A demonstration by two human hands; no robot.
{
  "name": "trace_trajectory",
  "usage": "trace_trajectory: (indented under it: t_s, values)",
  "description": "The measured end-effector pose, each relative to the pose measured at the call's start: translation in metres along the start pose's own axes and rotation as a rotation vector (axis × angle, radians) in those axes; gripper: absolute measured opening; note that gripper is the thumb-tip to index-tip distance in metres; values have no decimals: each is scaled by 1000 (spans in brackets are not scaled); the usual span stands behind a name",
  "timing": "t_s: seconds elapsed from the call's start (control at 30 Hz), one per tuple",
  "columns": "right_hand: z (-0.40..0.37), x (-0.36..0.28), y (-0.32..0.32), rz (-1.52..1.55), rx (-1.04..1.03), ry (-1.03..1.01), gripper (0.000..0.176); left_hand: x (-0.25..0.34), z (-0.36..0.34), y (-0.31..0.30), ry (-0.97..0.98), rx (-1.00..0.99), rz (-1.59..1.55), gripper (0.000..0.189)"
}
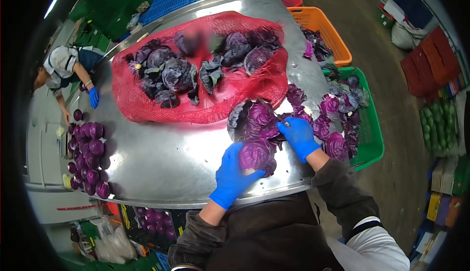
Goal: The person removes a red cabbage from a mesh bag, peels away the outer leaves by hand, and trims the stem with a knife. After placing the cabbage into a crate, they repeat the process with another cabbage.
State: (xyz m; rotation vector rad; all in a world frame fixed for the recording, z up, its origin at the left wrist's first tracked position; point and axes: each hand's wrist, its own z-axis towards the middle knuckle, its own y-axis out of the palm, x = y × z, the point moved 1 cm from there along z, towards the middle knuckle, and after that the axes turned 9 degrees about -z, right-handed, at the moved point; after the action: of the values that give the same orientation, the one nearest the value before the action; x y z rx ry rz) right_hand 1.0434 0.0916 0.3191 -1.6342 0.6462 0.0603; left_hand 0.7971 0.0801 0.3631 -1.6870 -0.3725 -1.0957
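My left hand (232,177), in a blue glove, cups a red cabbage (255,157) from its left and lower side, near the table's front edge. Just right of it, my gloved right hand (298,135) has its fingers closed beside loose purple leaves. A small shiny bit shows at those fingers, but what they hold is too small to make out. Behind the held cabbage lie dark and purple outer leaves (257,119). More stripped leaves (336,146) are heaped right of my right hand, spilling over the table edge.
A red mesh sack (220,111) with several untrimmed cabbages spreads across the metal table (147,158). Trimmed cabbages (88,148) cluster at the left end, near a co-worker (73,67). A green crate (374,134) and an orange crate (338,33) stand along the right edge, with leaves.
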Motion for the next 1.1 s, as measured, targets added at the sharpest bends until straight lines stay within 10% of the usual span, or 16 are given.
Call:
trace_trajectory:
  t_s: [0.13, 0.27, 0.6, 1.1]
  values:
    - [-40, -47, -38, 215, -116, 29, 65, 14, 25, 10, -283, -8, 66, 100]
    - [-43, -18, 27, 540, -365, 48, 77, -5, 19, 13, -95, 41, 1, 92]
    - [-52, -14, 10, 307, -264, -260, 65, -17, -12, 7, 41, 35, -135, 85]
    - [-77, 11, 38, 152, -228, -27, 36, -23, -59, 16, 120, 209, -204, 84]
